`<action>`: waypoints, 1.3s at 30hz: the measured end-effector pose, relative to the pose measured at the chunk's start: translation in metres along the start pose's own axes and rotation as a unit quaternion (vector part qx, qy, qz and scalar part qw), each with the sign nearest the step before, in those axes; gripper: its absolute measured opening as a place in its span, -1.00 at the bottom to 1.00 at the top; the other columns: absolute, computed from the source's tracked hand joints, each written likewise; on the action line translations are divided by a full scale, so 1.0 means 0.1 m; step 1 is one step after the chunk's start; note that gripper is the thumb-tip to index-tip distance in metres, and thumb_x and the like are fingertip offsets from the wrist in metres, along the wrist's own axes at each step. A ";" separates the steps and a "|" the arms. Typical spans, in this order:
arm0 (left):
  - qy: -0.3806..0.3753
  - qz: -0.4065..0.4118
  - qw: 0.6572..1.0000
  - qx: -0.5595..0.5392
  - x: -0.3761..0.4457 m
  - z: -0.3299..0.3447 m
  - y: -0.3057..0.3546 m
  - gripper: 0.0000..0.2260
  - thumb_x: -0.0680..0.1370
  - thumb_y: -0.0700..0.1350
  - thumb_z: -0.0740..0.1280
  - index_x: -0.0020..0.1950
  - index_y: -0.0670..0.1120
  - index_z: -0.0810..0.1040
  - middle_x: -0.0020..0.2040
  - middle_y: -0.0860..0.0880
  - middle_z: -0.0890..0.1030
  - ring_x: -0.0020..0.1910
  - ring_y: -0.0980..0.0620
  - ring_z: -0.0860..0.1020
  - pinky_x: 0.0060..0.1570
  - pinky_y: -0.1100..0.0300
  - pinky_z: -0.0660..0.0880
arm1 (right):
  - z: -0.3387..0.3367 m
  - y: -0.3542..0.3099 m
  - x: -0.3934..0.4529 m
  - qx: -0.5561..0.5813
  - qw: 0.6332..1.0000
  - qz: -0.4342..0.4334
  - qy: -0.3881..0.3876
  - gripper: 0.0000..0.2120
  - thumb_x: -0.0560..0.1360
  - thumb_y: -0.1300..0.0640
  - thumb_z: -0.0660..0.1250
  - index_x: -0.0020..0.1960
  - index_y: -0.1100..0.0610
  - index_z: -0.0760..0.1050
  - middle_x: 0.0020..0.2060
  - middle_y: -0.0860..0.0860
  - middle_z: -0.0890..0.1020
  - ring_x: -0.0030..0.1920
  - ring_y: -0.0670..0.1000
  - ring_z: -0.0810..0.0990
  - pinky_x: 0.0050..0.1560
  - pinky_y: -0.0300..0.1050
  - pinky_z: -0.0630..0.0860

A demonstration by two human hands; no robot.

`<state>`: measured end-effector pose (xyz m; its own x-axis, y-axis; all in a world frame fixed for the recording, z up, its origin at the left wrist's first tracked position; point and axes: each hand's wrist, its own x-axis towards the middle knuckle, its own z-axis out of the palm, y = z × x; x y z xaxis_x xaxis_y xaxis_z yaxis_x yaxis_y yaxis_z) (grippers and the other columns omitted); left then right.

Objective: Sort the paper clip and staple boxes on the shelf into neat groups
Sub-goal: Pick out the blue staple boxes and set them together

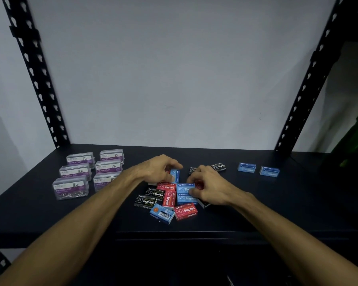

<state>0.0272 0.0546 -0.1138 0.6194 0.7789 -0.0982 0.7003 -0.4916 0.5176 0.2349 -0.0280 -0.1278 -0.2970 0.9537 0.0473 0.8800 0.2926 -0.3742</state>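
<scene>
Centrally, both hands [184, 178] crowd the staple pile [167, 198].

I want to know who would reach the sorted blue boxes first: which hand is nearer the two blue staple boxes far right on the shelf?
Right. The right hand is over the mixed pile, left of the two blue staple boxes; the left hand is farther left still.

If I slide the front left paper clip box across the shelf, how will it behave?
The front left paper clip box looks like rigid clear plastic, so it should stay stiff. It sits low and flat on the shelf, so it is unlikely to tip. Loose clips at its bottom will probably shift and rattle.
</scene>
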 end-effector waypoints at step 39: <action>0.064 -0.036 0.991 -0.111 0.07 -0.04 0.12 -0.84 0.54 -0.14 0.42 0.11 -0.01 0.62 -0.13 -0.03 0.67 -0.22 0.13 0.61 -0.26 0.30 0.46 | -0.23 0.19 -0.13 0.190 0.976 0.080 0.076 -0.80 0.58 0.12 0.33 0.19 0.02 0.59 -0.01 -0.10 0.62 -0.01 -0.13 0.59 -0.05 -0.23 0.52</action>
<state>0.0386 0.0559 -0.1053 0.5118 0.8581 -0.0406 0.6367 -0.3472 0.6886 0.2644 -0.0333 -0.1142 -0.0828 0.9929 0.0858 0.7014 0.1192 -0.7027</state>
